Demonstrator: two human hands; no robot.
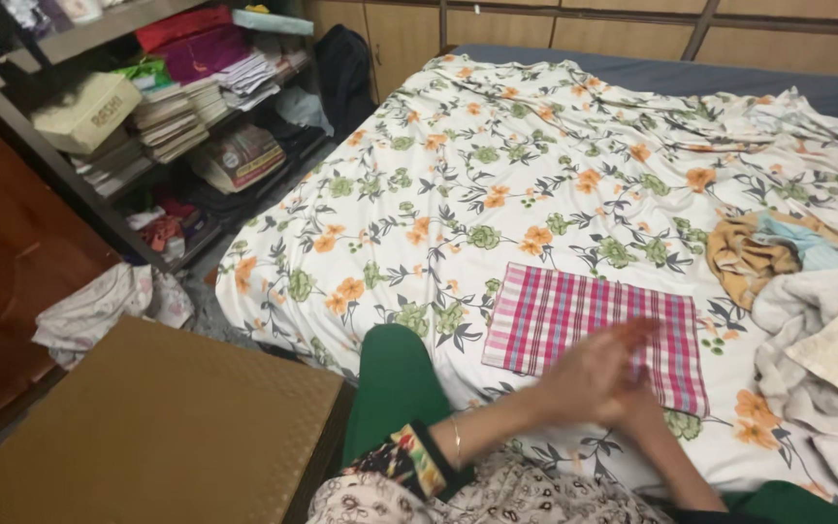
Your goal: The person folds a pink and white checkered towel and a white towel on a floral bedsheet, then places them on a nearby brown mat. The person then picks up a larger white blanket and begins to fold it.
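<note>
Both hands are blurry: the left hand (589, 374) and right hand (637, 403) sit pressed together, holding nothing, right over the near edge of a folded pink checked cloth (574, 315). It lies flat near the floral bedsheet's (497, 165) front edge, with a pile of clothes (807, 291) toward the right edge.

The checked cloth (574, 325) at lower centre is thin woven cotton, matt, pressed flat. The flowered bedsheet (497, 175) beneath it is soft printed fabric, lightly creased. At right, the pile of laundry (826, 349) looks thicker, towel-like and nubbly. The brown box (157, 427) at lower left has a dimpled, faintly shiny surface. The door (2, 272) at left is polished reddish wood.
</note>
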